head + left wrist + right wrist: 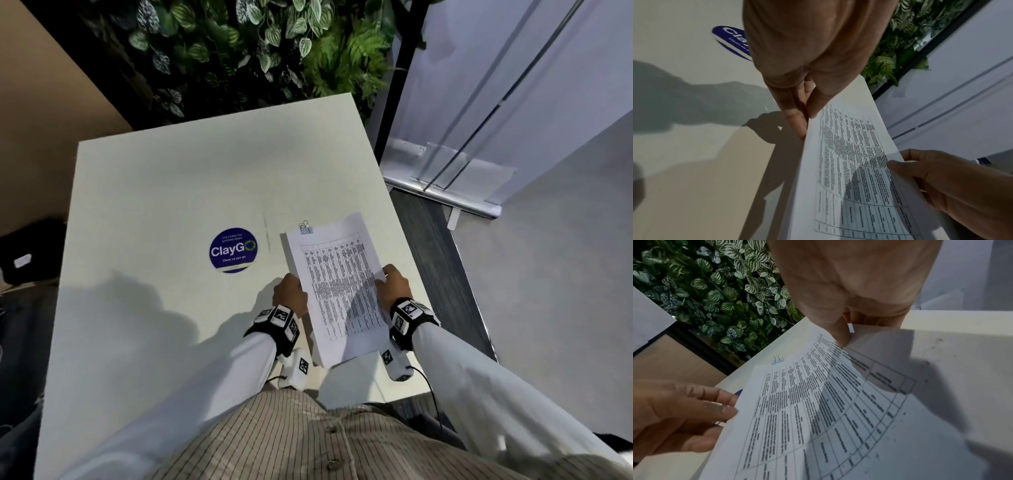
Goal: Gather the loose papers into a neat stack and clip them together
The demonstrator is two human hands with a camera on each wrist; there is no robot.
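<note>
The white printed paper stack (337, 291) was pinched at its long edges by the left hand (290, 294) and right hand (394, 286), its long axis running away toward the small silver binder clip (306, 227) lying on the pale tabletop (164, 192) just beyond the far left corner, nearer the left fingers (797, 120).

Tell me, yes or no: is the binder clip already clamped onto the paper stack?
No: in the head view the binder clip lies on the table just beyond the far corner of the paper stack.
</note>
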